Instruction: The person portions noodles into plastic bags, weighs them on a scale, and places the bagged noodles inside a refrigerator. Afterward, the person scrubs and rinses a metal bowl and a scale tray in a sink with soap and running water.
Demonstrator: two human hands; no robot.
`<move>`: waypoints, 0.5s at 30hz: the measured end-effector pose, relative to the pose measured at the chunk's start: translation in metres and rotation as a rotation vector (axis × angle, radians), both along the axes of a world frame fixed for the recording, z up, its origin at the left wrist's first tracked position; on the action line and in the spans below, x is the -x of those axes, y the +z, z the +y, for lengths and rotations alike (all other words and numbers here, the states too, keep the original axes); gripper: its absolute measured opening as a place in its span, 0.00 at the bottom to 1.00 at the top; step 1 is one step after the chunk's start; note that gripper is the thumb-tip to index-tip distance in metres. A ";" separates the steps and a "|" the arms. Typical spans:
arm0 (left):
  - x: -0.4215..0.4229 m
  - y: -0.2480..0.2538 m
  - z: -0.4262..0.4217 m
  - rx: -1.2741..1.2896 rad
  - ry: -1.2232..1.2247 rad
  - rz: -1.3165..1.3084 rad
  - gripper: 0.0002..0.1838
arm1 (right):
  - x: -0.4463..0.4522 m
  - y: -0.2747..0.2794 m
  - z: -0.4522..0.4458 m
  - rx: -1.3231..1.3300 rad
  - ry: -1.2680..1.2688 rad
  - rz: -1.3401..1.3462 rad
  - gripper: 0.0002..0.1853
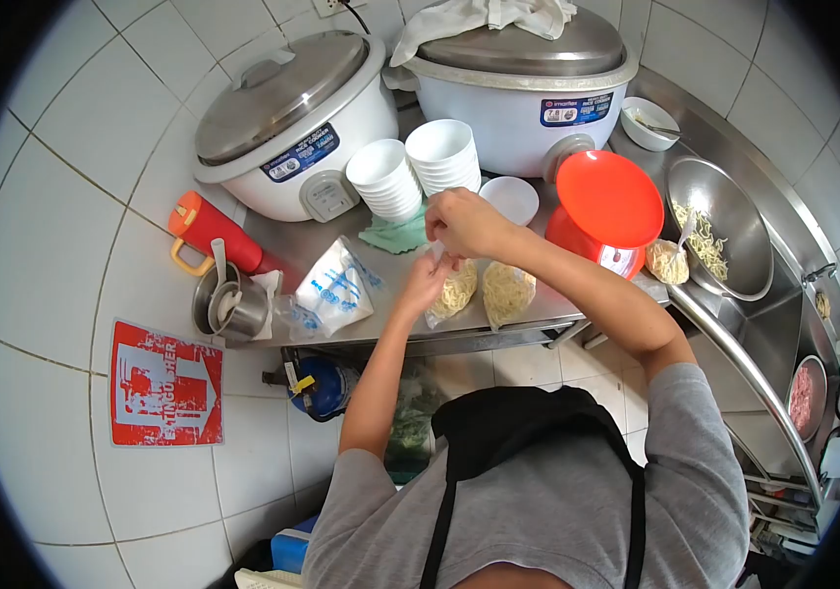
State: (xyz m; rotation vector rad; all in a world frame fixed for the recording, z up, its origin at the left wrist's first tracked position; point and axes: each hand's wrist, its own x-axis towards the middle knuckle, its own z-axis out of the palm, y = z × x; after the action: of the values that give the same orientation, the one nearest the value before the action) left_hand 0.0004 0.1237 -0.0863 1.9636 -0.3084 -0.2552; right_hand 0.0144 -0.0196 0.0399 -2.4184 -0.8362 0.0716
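Both of my hands meet over the front of the steel counter. My left hand [425,282] has its fingers closed on the top of a clear plastic bag of noodles [454,293]. Just above it, my right hand [466,222] is closed in a pinch at the bag's gathered neck; its fingertips are partly hidden. A second bag of noodles [508,293] stands right beside the first. To the left of my hands lies a white pack of plastic bags with blue print [334,289]. A green cloth [395,234] is behind my hands.
Two rice cookers [366,103] stand at the back, with stacked white bowls [441,147] before them. A red scale [608,201], another bagged portion [667,262] and a steel bowl of noodles [758,236] are right. A red tumbler [218,228] and steel pots [243,312] are left.
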 end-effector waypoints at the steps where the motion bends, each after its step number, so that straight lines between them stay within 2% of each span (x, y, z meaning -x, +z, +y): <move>1: -0.001 -0.002 -0.001 -0.085 -0.003 -0.043 0.14 | -0.001 -0.011 -0.001 0.117 -0.013 -0.176 0.09; 3: -0.005 -0.045 -0.004 -0.327 0.018 -0.438 0.12 | 0.007 -0.034 -0.002 0.288 0.016 -0.516 0.12; 5: -0.002 -0.045 -0.014 -0.297 0.097 -0.580 0.13 | 0.020 -0.057 -0.003 0.399 0.097 -0.855 0.14; 6: 0.003 -0.046 -0.015 -0.284 0.137 -0.640 0.13 | 0.024 -0.068 -0.006 0.582 0.173 -0.799 0.15; 9: 0.006 -0.041 -0.009 -0.283 0.063 -0.697 0.16 | 0.023 -0.083 0.005 0.960 0.122 -0.363 0.14; 12: 0.002 -0.032 0.007 -0.193 -0.112 -0.604 0.14 | 0.012 -0.060 -0.018 0.651 0.173 0.029 0.13; 15: 0.020 0.017 0.019 -0.285 -0.181 -0.688 0.11 | 0.006 -0.030 -0.044 0.077 0.246 0.709 0.18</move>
State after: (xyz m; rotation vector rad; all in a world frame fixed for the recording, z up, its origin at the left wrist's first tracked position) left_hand -0.0194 0.1425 -0.0691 2.2604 -0.9378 0.2929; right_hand 0.0089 -0.0637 0.0099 -2.0988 -0.7797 1.0010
